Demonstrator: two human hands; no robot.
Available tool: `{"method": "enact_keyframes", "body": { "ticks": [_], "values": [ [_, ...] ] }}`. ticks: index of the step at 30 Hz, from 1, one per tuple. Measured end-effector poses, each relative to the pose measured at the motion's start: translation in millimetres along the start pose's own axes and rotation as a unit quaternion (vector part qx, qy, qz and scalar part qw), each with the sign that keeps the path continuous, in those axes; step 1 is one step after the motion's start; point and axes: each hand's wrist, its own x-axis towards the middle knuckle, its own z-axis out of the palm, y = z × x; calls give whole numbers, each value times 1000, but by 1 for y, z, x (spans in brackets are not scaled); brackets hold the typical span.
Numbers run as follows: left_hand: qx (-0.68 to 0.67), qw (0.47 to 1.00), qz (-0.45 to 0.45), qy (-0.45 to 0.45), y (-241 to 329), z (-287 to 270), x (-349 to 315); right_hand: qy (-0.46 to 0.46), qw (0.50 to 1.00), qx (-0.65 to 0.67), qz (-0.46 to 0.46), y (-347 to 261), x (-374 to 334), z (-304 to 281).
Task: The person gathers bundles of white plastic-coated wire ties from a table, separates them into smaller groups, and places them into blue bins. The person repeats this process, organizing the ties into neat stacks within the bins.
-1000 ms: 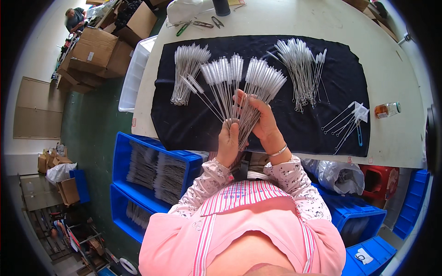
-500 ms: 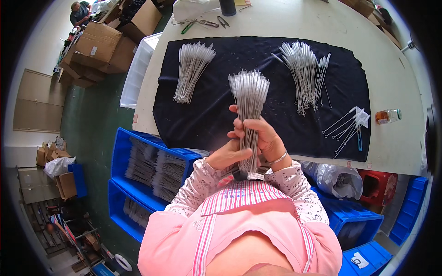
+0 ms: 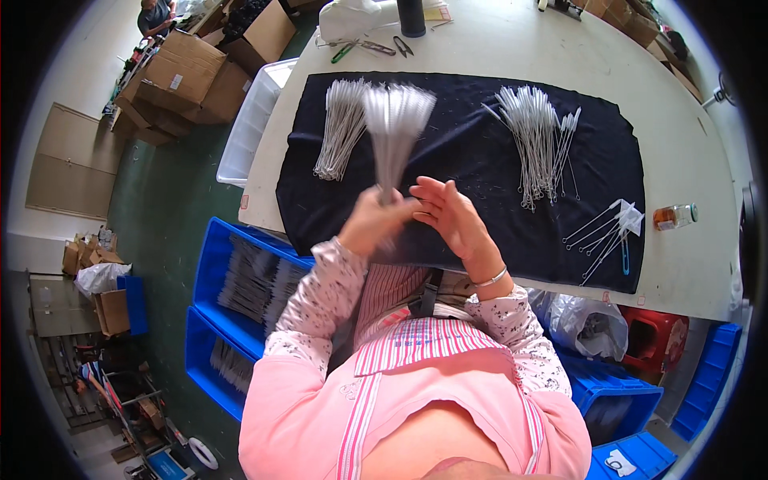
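Observation:
My left hand (image 3: 373,222) is closed round the wire stems of a bundle of straw brushes (image 3: 394,120), white bristles pointing away from me and blurred by motion. Just right of it, my right hand (image 3: 452,214) is apart from the bundle, fingers spread and holding nothing. Beyond the held bundle, partly behind it, a pile of straw brushes (image 3: 340,132) lies on the black cloth (image 3: 456,144). Another pile of brushes (image 3: 528,144) rests on the cloth's right side. Near the right corner are a few loose brushes (image 3: 590,228) with a white tag.
A small glass jar (image 3: 674,217) stands right of the cloth. Thread snips (image 3: 402,46) and a dark cylinder (image 3: 411,18) lie at the far edge. Blue crates (image 3: 210,276) with brushes stand left below the table; a red stool (image 3: 652,340) and blue bins (image 3: 608,392) are at right.
The bundle has moved left in my left hand, toward the left pile. My right hand has let go of the stems and opened.

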Motion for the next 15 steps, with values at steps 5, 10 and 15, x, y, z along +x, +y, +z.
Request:
{"method": "enact_keyframes", "body": {
  "ticks": [5,10,15],
  "values": [
    [451,791,81,405,30,-78,69,8,999,49,17,1,-8,-12],
    [542,752,-75,368,14,-90,112,3,998,43,44,12,-6,-8],
    [577,730,-123,344,13,-85,124,26,999,-13,38,19,-5,-8]
  ]
}}
